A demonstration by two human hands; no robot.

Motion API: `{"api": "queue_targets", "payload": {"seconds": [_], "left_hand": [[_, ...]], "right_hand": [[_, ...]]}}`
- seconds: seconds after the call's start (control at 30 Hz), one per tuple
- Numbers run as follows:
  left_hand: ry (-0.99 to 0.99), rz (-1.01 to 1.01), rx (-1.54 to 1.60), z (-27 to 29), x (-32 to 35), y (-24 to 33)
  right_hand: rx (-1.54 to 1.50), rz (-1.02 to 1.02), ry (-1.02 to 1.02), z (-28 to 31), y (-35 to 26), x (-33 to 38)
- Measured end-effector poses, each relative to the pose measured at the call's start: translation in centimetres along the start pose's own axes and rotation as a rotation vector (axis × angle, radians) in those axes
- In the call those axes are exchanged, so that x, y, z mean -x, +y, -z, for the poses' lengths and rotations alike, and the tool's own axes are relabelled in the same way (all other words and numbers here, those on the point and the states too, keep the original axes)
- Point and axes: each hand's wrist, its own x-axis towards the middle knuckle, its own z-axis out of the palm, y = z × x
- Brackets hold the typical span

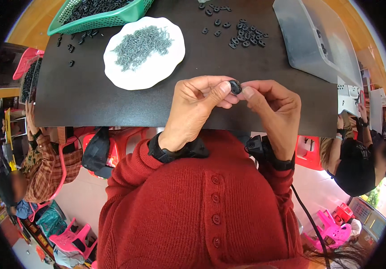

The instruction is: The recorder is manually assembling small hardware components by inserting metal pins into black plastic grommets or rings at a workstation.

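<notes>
Above the near edge of the dark table, my left hand pinches a small black cord lock between thumb and forefinger. My right hand meets it from the other side, thumb and forefinger closed at its right edge. Whatever those right fingertips hold is too small and covered to make out. A white scalloped plate lies beyond my left hand, carrying a heap of small metal springs. Farther off, to the right of the plate, loose black cord lock pieces are scattered and bunched on the tabletop.
A green basket full of small black parts stands at the far left. At the far right a clear plastic bin lies with a few black pieces inside. Other people sit at both sides, among pink and red plastic chairs. A black cable hangs at my right.
</notes>
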Motion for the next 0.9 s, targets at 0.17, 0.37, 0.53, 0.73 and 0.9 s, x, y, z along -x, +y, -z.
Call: {"api": "queue_targets", "payload": {"seconds": [0.17,0.37,0.53,0.73,0.9], "left_hand": [[0.013,0.001,-0.068,0.2,0.1,-0.2],[0.022,-0.007,-0.132,-0.3,0.4,0.0],[0.040,0.029,-0.140,-0.1,0.5,-0.3],[0.048,0.039,-0.350,0.6,0.6,-0.2],[0.043,0.085,-0.250,0.8,0.4,0.2]], "right_hand": [[0.104,0.058,0.008,-0.4,0.6,0.2],[0.336,0.122,0.035,-0.7,0.7,0.2],[0.399,0.136,0.026,-1.1,0.7,0.3],[0.416,-0.002,-0.068,0.2,0.5,-0.1],[0.292,-0.086,-0.084,1.3,0.5,-0.8]]}}
